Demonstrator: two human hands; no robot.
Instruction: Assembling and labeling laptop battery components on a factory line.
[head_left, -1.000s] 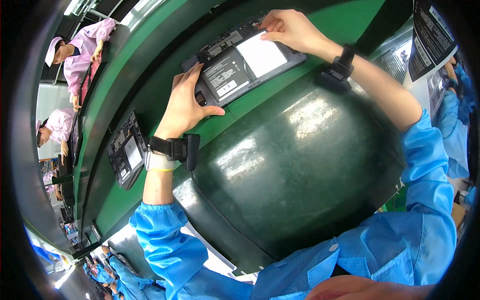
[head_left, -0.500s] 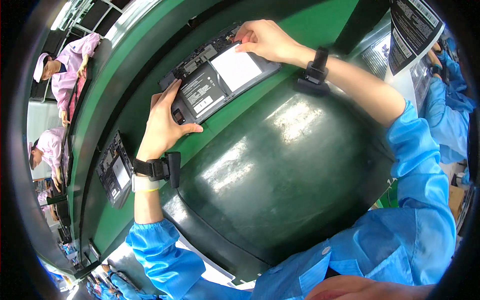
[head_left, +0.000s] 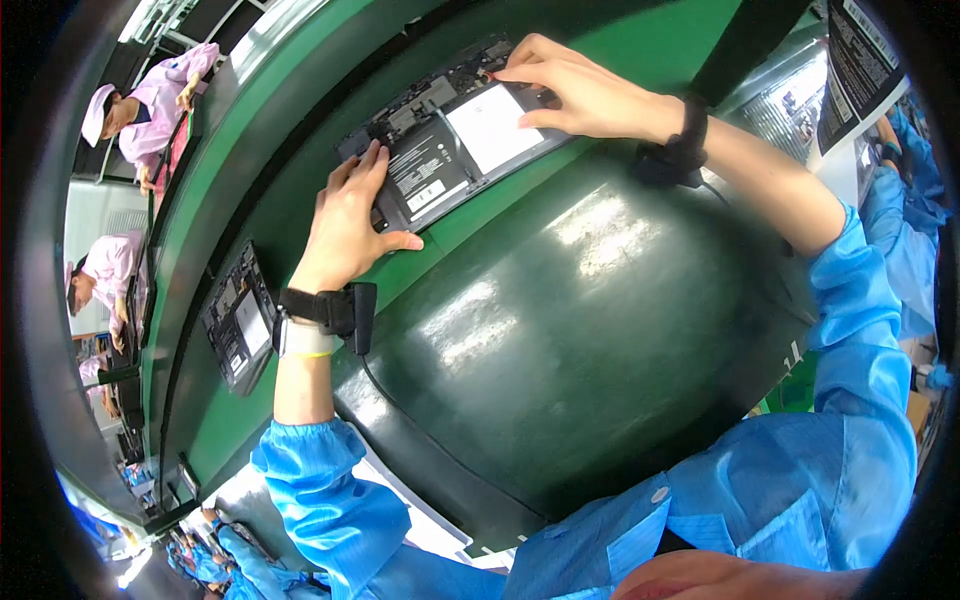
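An opened laptop base lies on the green bench, with circuit boards along its far side. A black labelled battery panel and a plain white panel fill its near side. My left hand is open at the left end, fingers resting on the base and thumb stretched out beside its near edge. Over the right end is my right hand, index finger bent down toward the board near small red wires. Its thumb, held apart, touches the white panel's right part; the other fingertips are partly hidden.
A second opened laptop base lies to the left on the green conveyor strip. A dark upright post and a black-and-white printed sheet stand at the right. Co-workers in pink sit across the line.
The view has swung slightly, shifting the scene rightward. My right thumb has moved right and nearer across the white panel, farther from the index finger. My left hand stays at the laptop base's left end.
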